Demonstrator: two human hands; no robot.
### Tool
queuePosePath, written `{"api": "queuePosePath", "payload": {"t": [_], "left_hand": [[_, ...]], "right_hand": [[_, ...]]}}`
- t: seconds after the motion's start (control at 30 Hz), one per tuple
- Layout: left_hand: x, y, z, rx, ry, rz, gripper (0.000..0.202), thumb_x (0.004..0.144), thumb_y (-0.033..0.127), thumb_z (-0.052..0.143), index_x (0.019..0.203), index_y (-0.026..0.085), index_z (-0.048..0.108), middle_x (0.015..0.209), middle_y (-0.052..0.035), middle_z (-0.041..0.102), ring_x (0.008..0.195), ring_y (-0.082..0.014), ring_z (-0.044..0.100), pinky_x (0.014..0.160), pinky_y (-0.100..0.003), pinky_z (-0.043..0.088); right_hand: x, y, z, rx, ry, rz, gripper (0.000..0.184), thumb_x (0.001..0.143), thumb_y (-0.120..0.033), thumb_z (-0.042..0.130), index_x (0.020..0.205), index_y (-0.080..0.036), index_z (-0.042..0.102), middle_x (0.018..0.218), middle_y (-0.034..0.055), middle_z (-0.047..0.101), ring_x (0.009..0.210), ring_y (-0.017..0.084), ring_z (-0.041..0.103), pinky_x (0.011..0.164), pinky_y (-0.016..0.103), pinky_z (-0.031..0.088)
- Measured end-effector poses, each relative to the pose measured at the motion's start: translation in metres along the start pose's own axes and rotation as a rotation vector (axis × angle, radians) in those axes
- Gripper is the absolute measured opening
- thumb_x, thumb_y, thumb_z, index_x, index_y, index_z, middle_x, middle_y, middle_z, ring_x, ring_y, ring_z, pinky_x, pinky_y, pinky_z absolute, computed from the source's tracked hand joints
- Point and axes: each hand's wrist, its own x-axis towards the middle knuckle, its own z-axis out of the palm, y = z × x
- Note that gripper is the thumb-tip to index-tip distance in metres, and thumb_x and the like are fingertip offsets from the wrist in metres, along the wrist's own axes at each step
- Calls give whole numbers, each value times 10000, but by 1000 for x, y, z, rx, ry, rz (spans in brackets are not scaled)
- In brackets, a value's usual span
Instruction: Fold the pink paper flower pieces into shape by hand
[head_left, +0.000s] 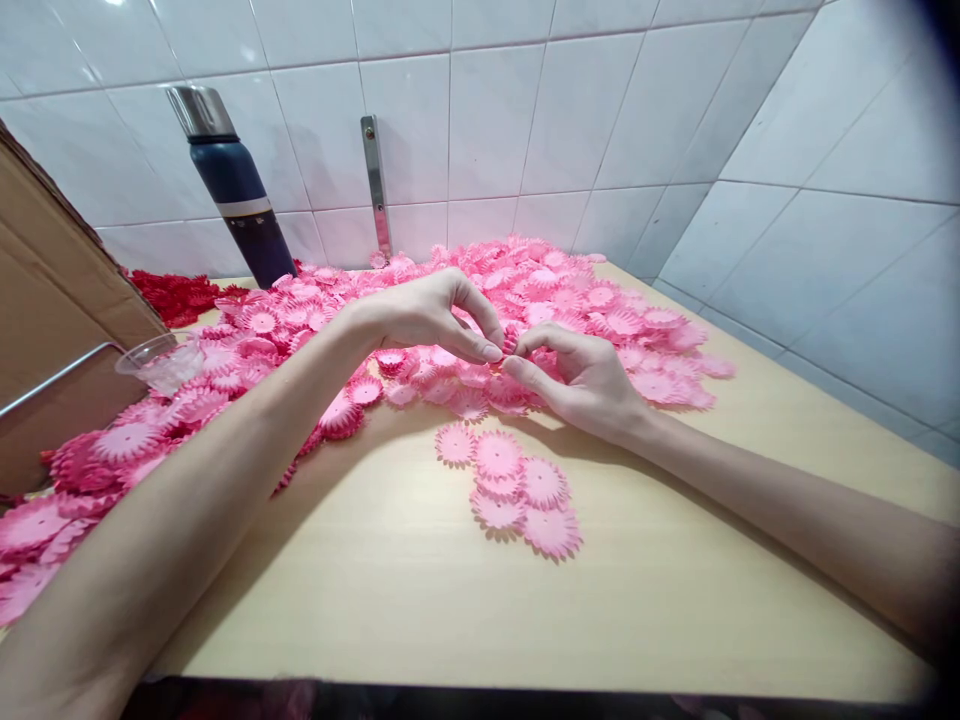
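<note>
My left hand [442, 315] and my right hand [577, 375] meet over the front of a large pile of pink scalloped discs [540, 275]. Between their fingertips is a small pink petal piece [510, 340], pinched from both sides; its exact shape is partly hidden by the fingers. Several loose pink discs [499, 455] with toothed edges and a small centre hole lie overlapping on the table, nearer to me than the hands.
The pale wooden table [360, 590] ends at a tiled wall. A dark blue bottle [244, 200] with a steel cap stands at the back left, beside red pieces [176, 298]. A clear plastic cup [161, 362] lies near a cardboard box [60, 300]. A metal bracket [375, 180] is on the wall.
</note>
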Motion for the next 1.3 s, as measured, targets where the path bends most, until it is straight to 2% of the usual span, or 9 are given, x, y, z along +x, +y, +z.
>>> {"api": "queuePosePath", "payload": {"t": [0.1, 0.23, 0.37, 0.7, 0.93, 1.3], "left_hand": [[-1, 3, 0, 34, -16, -3, 238, 663, 295, 775, 850, 149, 768, 735, -39, 712, 680, -124, 626, 643, -244, 470], [-1, 3, -1, 47, -49, -7, 225, 674, 290, 754, 865, 172, 767, 799, -46, 727, 748, -144, 642, 701, -267, 476], [-1, 1, -2, 60, -40, -9, 218, 663, 297, 755, 845, 178, 766, 797, -43, 726, 755, -148, 639, 712, -275, 468], [-1, 0, -3, 118, -43, -1, 184, 645, 277, 750, 810, 199, 769, 768, -27, 723, 751, -146, 629, 679, -258, 436], [-2, 2, -3, 134, -63, 18, 141, 672, 273, 727, 787, 202, 765, 753, -20, 708, 725, -134, 605, 649, -250, 423], [-2, 1, -4, 102, -46, 16, 157, 638, 276, 765, 773, 197, 777, 777, -32, 732, 721, -142, 621, 693, -271, 438]], "right_hand": [[0, 1, 0, 25, 8, -5, 105, 843, -319, 651, 813, -218, 648, 814, 26, 686, 751, 178, 637, 718, 340, 525], [0, 1, 1, 58, -22, 17, 92, 839, -315, 654, 828, -224, 652, 828, 32, 692, 753, 186, 644, 722, 362, 535], [1, 0, 0, 70, -51, 56, 105, 844, -333, 641, 822, -231, 654, 834, 32, 692, 750, 191, 645, 709, 367, 541], [1, 1, -4, 152, -141, 155, 115, 816, -335, 680, 836, -223, 694, 778, 13, 670, 651, 152, 597, 590, 305, 488], [1, 3, -4, 188, -157, 233, 162, 788, -383, 704, 795, -221, 707, 699, -5, 652, 541, 120, 557, 480, 268, 442], [1, 1, -5, 212, -182, 244, 203, 791, -386, 695, 853, -193, 712, 706, 7, 642, 507, 102, 525, 424, 240, 410]]}}
